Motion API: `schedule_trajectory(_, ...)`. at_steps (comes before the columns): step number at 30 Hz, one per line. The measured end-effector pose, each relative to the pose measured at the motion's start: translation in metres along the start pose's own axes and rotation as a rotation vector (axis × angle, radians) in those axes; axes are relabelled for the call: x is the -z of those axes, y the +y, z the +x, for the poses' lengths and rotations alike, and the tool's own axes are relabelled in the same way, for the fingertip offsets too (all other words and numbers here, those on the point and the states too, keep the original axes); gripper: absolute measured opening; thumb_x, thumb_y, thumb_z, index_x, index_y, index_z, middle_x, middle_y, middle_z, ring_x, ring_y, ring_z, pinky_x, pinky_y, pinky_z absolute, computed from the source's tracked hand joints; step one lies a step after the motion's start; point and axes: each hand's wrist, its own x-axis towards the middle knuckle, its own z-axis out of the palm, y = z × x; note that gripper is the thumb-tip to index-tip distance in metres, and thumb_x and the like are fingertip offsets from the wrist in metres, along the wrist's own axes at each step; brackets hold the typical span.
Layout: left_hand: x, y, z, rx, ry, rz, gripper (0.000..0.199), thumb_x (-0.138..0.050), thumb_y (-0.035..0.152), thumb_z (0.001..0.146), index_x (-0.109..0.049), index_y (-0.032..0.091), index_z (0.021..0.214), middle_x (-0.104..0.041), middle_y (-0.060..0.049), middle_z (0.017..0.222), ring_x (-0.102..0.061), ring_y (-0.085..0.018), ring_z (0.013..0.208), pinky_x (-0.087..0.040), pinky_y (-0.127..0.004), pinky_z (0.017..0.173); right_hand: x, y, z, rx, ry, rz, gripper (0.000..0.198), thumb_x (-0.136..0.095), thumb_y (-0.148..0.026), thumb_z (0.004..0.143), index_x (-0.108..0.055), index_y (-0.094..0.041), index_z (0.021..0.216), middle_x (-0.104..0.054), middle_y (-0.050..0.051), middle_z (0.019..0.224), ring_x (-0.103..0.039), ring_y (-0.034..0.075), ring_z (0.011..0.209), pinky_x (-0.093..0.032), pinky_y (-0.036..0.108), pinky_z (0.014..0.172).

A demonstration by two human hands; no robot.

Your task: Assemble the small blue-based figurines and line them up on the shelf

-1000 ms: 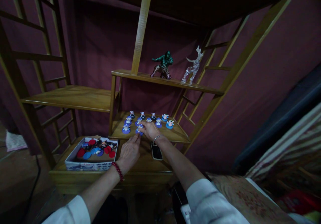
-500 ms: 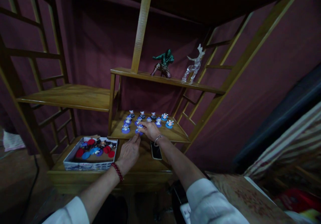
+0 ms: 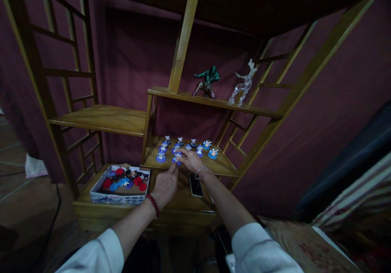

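On the lower wooden shelf stand several small toy figurines in rows. My right hand [image 3: 191, 160] reaches over the front row, thumb and fingers closed on a purple-and-white figurine [image 3: 176, 158] with a round purple base. Just below it, my left hand [image 3: 165, 184] has its index finger stretched to the shelf's front edge, by that figurine's base; its other fingers are partly hidden. Left of the held piece is a similar purple figurine [image 3: 161, 156]. Pink-and-white figurines on blue bases, one of them a blue-based figurine [image 3: 213, 153], stand at the right.
An open box [image 3: 119, 199] of loose figurines and red and blue discs sits on the lower ledge at left. A phone [image 3: 196, 185] lies beside my right wrist. Above, a green crouching statuette [image 3: 207, 81] and a clear deer figure [image 3: 242, 86] stand on the upper shelf [image 3: 183, 96].
The whole scene has shifted rightward in view as my head turned slightly left. Both hands stay at the same figurine, with my right fingers still on it.
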Motion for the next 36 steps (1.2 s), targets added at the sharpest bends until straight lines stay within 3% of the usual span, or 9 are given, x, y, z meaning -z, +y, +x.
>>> schedule_trajectory(4,0.003,0.001,0.0,-0.001,-0.025,-0.005,0.046,-0.033,0.004,0.077,-0.042,0.011,0.121,-0.041,-0.015,0.129,-0.06,-0.015,0.083,-0.048,-0.026,0.071,-0.009,0.009,-0.001,-0.096,0.044,0.224,0.051,-0.063,-0.023,0.064,-0.052,-0.023,0.113,-0.058,-0.001,0.081,-0.054,0.009,0.064,-0.048,0.023,0.065)
schedule_trajectory(9,0.002,-0.001,0.0,-0.012,0.005,-0.029,0.049,-0.033,0.004,0.076,-0.038,0.011,0.124,-0.043,-0.015,0.127,-0.059,-0.016,0.088,-0.048,-0.026,0.073,-0.016,0.013,-0.01,-0.131,0.087,0.398,0.047,-0.064,-0.028,0.063,-0.052,-0.019,0.107,-0.058,0.0,0.08,-0.056,0.01,0.067,-0.049,0.026,0.068)
schedule_trajectory(14,0.005,0.001,-0.002,-0.021,0.0,-0.045,0.047,-0.034,0.005,0.076,-0.04,0.007,0.122,-0.047,-0.016,0.122,-0.06,-0.016,0.085,-0.048,-0.026,0.073,-0.014,0.007,-0.025,-0.152,0.149,0.4,0.042,-0.06,-0.037,0.067,-0.053,-0.017,0.103,-0.061,0.006,0.092,-0.059,0.015,0.082,-0.047,0.031,0.08)
schedule_trajectory(18,0.009,0.003,-0.003,-0.015,-0.001,-0.041,0.046,-0.032,0.002,0.075,-0.041,0.005,0.12,-0.048,-0.017,0.121,-0.061,-0.016,0.084,-0.048,-0.026,0.074,-0.006,0.003,-0.03,-0.181,0.096,0.258,0.038,-0.049,-0.047,0.075,-0.058,-0.019,0.1,-0.063,0.006,0.095,-0.058,0.018,0.09,-0.043,0.035,0.086)
schedule_trajectory(22,0.01,0.002,-0.006,-0.036,0.001,-0.042,0.044,-0.035,0.003,0.075,-0.042,0.006,0.119,-0.046,-0.018,0.123,-0.061,-0.017,0.084,-0.049,-0.028,0.073,-0.004,0.001,-0.027,-0.185,0.059,0.201,0.047,-0.031,-0.053,0.082,-0.06,-0.022,0.102,-0.062,0.005,0.105,-0.053,0.019,0.102,-0.038,0.036,0.092)
schedule_trajectory(27,0.007,0.0,-0.006,-0.022,0.018,-0.031,0.041,-0.035,0.003,0.075,-0.044,0.007,0.115,-0.047,-0.018,0.121,-0.061,-0.018,0.082,-0.049,-0.029,0.071,-0.01,0.004,-0.018,-0.258,0.02,0.24,0.062,-0.018,-0.057,0.084,-0.062,-0.019,0.104,-0.062,0.007,0.107,-0.055,0.02,0.102,-0.04,0.035,0.091)
schedule_trajectory(36,0.008,0.002,-0.003,-0.011,-0.054,-0.051,0.042,-0.033,0.002,0.076,-0.041,0.004,0.118,-0.046,-0.019,0.119,-0.061,-0.019,0.083,-0.049,-0.03,0.069,-0.011,0.005,-0.007,-0.308,-0.023,0.223,0.071,-0.013,-0.063,0.081,-0.057,-0.018,0.114,-0.053,0.007,0.121,-0.048,0.022,0.112,-0.032,0.037,0.099)
